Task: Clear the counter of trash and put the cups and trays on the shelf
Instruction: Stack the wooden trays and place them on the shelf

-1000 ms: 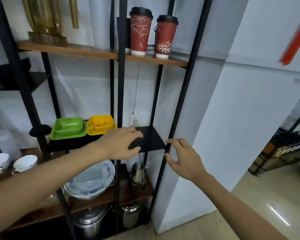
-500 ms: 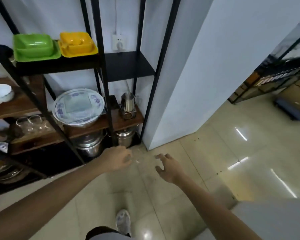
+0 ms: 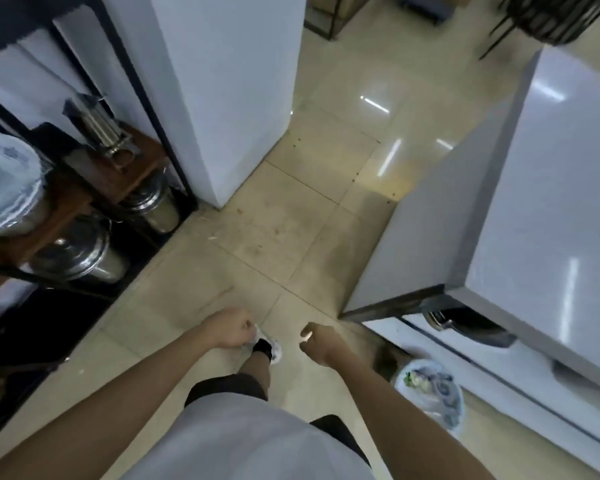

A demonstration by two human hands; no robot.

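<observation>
I look straight down at the tiled floor. My left hand (image 3: pixel 230 328) hangs above my foot with its fingers curled in and nothing in it. My right hand (image 3: pixel 321 341) hangs beside it, also loosely curled and holding nothing. The grey counter (image 3: pixel 548 188) fills the right side, and what shows of its top is bare. Only the lower levels of the black-framed shelf (image 3: pixel 125 174) show at the left. A trash bin lined with a white bag (image 3: pixel 433 389) stands on the floor below the counter, with scraps inside. No cups or trays are in view.
Steel pots (image 3: pixel 80 254) and a steel canister (image 3: pixel 101 129) sit on the shelf's low boards, next to a blue-patterned plate (image 3: pixel 4 188). A white pillar (image 3: pixel 222 91) rises beside the shelf. Open floor lies between pillar and counter. A dark wire stool (image 3: pixel 555 15) stands far right.
My view has swung from the shelf down and right to the floor and counter. Both hands have dropped from the black shelf board to hang low, fingers curling in.
</observation>
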